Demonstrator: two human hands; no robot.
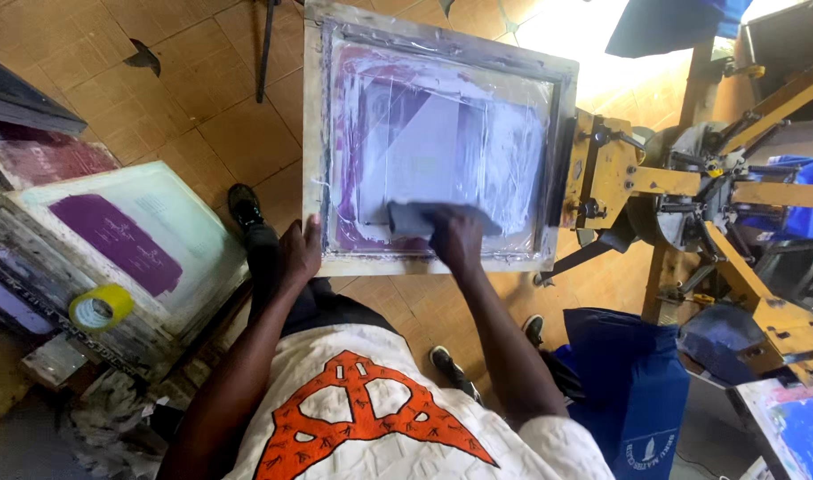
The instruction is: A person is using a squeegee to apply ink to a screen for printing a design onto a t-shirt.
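A wooden-framed printing screen [316, 133] lies flat ahead of me, its mesh smeared white and purple. My right hand [455, 236] presses a grey squeegee [411, 218] onto the mesh near the frame's near edge. My left hand [300, 253] rests on the near left corner of the frame, fingers curled over the wood. The screen is clamped at its right side to a yellow metal press arm [602, 178].
A second screen [122, 236] with a purple patch leans at the left, a yellow tape roll [100, 307] on it. The yellow carousel press [735, 204] fills the right. Blue fabric [633, 391] lies lower right. Tiled floor [202, 80] lies beyond; my shoes show below.
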